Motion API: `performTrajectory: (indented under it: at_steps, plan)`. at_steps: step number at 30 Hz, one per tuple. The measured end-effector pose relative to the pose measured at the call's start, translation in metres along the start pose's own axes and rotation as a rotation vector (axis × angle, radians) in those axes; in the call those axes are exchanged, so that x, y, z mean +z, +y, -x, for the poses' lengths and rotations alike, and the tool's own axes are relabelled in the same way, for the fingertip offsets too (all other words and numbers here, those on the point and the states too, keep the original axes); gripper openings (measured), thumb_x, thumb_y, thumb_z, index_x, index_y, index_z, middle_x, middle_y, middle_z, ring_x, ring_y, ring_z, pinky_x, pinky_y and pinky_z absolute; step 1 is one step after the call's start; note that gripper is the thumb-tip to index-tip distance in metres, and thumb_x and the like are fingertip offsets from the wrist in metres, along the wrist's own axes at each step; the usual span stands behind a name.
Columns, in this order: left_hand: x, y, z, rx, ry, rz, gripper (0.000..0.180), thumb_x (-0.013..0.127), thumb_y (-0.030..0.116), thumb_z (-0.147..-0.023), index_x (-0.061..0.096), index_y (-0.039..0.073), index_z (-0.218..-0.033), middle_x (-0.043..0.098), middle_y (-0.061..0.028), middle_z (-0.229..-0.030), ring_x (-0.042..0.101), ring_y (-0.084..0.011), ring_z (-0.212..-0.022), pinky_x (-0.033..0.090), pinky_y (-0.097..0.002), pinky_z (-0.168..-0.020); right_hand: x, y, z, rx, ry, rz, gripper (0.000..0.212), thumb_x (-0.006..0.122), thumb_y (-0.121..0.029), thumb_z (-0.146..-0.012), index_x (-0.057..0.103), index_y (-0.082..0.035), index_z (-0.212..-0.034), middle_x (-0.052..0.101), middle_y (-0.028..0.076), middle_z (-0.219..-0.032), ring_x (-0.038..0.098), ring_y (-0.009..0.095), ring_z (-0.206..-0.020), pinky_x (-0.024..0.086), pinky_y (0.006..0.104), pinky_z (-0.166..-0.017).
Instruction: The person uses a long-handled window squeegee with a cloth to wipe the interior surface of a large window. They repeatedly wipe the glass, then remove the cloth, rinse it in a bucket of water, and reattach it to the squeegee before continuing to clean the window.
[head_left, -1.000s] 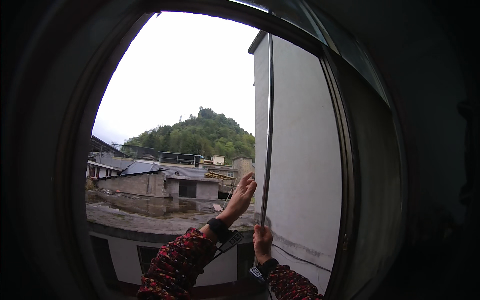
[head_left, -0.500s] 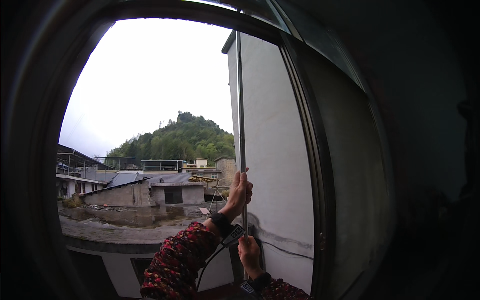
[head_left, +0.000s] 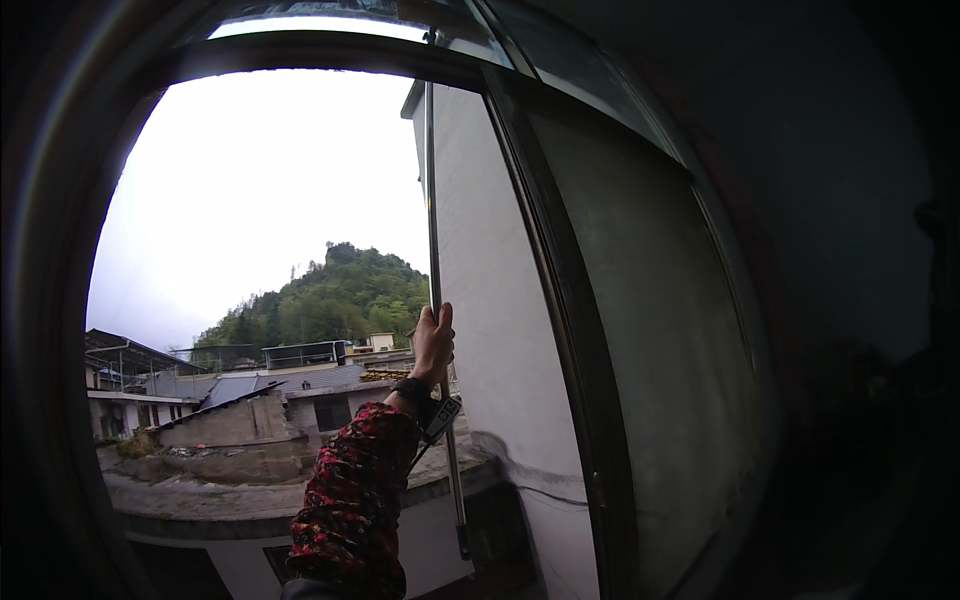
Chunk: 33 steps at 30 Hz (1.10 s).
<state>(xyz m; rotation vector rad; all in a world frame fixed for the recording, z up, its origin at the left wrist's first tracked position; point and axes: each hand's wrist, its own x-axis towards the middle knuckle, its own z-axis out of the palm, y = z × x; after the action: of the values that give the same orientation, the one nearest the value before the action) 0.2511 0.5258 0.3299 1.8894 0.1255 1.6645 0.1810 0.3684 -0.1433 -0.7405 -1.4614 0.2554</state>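
My left hand (head_left: 433, 345) is wrapped around a long, thin metal pole (head_left: 431, 200) in the window opening. The pole stands almost upright, with a slight tilt. Its upper part passes behind the window's top bar, and its dark upper end shows through the glass above. Below my hand the shaft runs down past my wrist to a dark lower end (head_left: 463, 545), which hangs free of any hand. A black wristband with a small marked tag (head_left: 441, 420) is on my left wrist, below a red, flowered, gathered sleeve (head_left: 350, 490). My right hand is out of view.
A dark window frame (head_left: 560, 250) surrounds the opening, with glass panes (head_left: 590, 75) above. Close outside on the right rises a pale wall (head_left: 490, 270) with a cable along its lower part. Beyond lie a flat wet roof, low houses and a wooded hill (head_left: 330, 290).
My right hand has let go of the pole's lower part and left the view. My left hand still grips the pole. The view has shifted, so the window and pole appear further left.
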Motion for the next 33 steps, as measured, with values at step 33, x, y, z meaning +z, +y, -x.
performTrajectory:
  at_steps: [33]
  plan:
    - [-0.018, -0.069, 0.050, -0.051, 0.030, 0.034, 0.028, 0.056, 0.034, -0.094, 0.041, 0.013, -0.081, 0.042, 0.0046, -0.055, 0.037, -0.0060, -0.039, 0.029, -0.0245, -0.033, -0.006, 0.014, 0.038, 0.165, -0.073, 0.003, 0.041, 0.066, -0.028, -0.088, 0.055, -0.003, -0.119, 0.060, 0.013, -0.108, 0.061, 0.025, -0.087, 0.050, 0.0331, -0.079]
